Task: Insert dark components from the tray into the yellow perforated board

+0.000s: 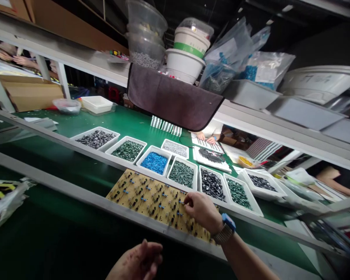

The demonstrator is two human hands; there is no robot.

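A tan circuit board (151, 198) lies tilted along the near rail, set with rows of small upright blue, black and green components. Over its right part is my right hand (200, 210), with thumb and fingertips pinched close to the board's surface. Whatever is between those fingertips is too small to make out. My left hand (138, 261) is below the board's near edge, apart from it, with its fingers curled in toward the thumb. Its palm is partly hidden, so I cannot see what it holds, if anything. A blue-faced watch (228, 222) is on my right wrist.
Behind the board stand white trays of small parts, among them blue parts (154, 162), dark green parts (181, 174) and black parts (212, 184). A metal rail (76, 198) runs along the front. Overhead, a shelf carries tubs (185, 64) and a hanging dark cloth (172, 95). Across the table, another person's hands (207, 138) work.
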